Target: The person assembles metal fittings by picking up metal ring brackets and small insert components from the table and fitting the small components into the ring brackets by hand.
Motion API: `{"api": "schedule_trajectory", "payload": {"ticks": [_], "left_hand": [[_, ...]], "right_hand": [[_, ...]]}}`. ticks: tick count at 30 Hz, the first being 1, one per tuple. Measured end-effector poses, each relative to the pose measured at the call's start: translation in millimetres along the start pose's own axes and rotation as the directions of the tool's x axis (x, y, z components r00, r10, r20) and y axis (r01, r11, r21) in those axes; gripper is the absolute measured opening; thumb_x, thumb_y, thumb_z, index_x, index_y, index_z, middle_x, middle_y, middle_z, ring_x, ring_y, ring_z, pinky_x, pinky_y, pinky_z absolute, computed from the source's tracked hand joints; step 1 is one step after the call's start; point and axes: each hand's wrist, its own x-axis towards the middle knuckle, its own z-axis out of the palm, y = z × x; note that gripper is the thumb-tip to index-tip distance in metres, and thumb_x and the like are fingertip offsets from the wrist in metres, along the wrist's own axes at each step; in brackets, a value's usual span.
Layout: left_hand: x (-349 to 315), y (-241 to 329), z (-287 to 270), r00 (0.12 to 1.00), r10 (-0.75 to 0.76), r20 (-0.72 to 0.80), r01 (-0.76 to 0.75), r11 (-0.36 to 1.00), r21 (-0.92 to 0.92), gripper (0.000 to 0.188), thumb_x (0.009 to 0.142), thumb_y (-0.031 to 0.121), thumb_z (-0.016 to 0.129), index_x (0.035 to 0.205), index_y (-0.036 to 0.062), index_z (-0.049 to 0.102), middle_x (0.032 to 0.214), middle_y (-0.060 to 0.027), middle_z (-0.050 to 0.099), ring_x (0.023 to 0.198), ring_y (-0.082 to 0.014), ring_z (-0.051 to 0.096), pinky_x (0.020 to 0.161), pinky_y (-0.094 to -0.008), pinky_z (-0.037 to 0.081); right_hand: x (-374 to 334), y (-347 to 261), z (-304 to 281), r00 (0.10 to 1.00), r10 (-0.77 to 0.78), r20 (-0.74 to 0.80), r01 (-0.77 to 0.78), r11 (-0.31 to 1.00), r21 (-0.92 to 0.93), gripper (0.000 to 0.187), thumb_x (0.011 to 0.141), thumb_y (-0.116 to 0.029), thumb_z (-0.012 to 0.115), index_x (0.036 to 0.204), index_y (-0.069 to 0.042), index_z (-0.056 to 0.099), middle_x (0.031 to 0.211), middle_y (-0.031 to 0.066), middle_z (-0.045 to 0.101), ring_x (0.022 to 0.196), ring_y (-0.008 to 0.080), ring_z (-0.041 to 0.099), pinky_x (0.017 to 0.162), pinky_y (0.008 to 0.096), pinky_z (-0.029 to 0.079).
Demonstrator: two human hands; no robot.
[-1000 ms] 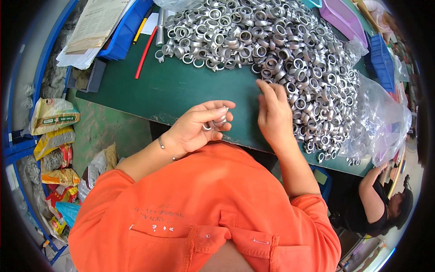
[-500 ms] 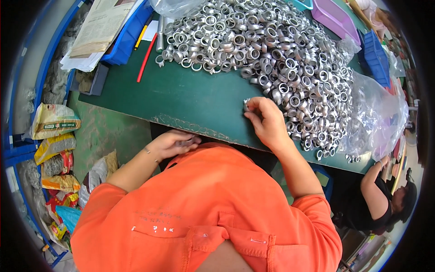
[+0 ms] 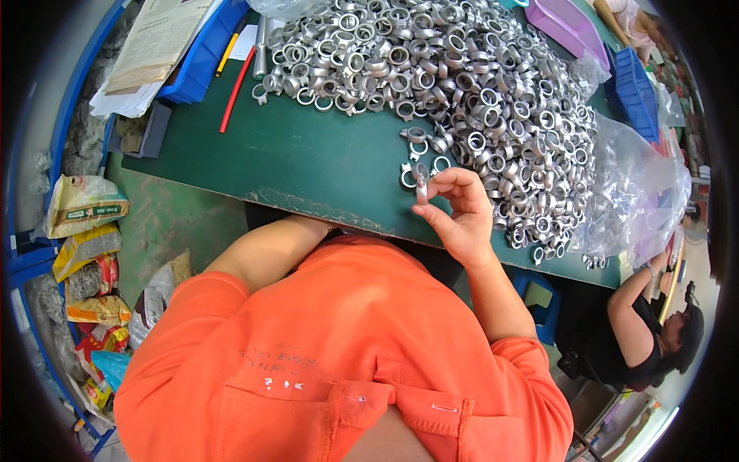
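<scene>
"Ring (image 3: 422, 194) in hand: how is it seen?"
"As silver-grey metal, turned nearly edge-on, held over the green table (image 3: 308, 162)."
"What is placed around it?"
"Loose rings (image 3: 416, 134) are scattered just beyond, before a heaped pile of rings (image 3: 504, 114); a red rod (image 3: 236, 92) is laid well apart."
"And the grip?"
"The ring is pinched by the right hand (image 3: 466, 209), thumb against finger; the left hand is hidden at the table edge, so its grip cannot be told."
</scene>
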Motion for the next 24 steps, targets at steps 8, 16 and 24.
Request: {"api": "schedule_trajectory", "payload": {"ticks": [8, 16, 24], "left_hand": [[-62.1, 14.4, 2.8, 0.99, 0.108, 0.095, -0.129, 0.374, 0.919, 0.03, 0.085, 0.019, 0.057, 0.108, 0.0005, 0.055, 0.106, -0.0115, 0.059, 0.098, -0.0247, 0.055, 0.086, -0.0348, 0.044], [-139.4, 99.7, 71.8, 0.972, -0.14, 0.188, -0.204, -0.118, 0.972, 0.023, 0.085, 0.014, 0.054, 0.098, -0.004, 0.06, 0.086, -0.0129, 0.063, 0.075, -0.0233, 0.061, 0.067, -0.0328, 0.048], [-92.1, 79.9, 133.9, 0.986, -0.077, 0.149, -0.049, 0.718, 0.695, 0.015, 0.088, 0.009, 0.053, 0.094, -0.0022, 0.061, 0.076, -0.0066, 0.062, 0.056, -0.0058, 0.054, 0.048, -0.0176, 0.044]], "right_hand": [[3.7, -7.7, 7.1, 0.894, 0.435, -0.102, -0.35, 0.824, 0.445, 0.019, 0.087, -0.002, 0.053, 0.104, 0.005, 0.055, 0.092, 0.0121, 0.06, 0.076, 0.0204, 0.065, 0.062, 0.0264, 0.054], [8.1, -1.9, -4.7, 0.817, 0.563, 0.12, -0.509, 0.609, 0.608, 0.017, 0.084, -0.002, 0.057, 0.099, 0.004, 0.06, 0.084, 0.0129, 0.064, 0.059, 0.0124, 0.06, 0.047, 0.0202, 0.047], [1.9, -15.1, 12.4, 0.92, 0.348, -0.18, -0.295, 0.918, 0.264, 0.02, 0.083, 0.007, 0.05, 0.1, 0.002, 0.06, 0.092, 0.0107, 0.063, 0.064, 0.0111, 0.061, 0.049, 0.0191, 0.047]]}}
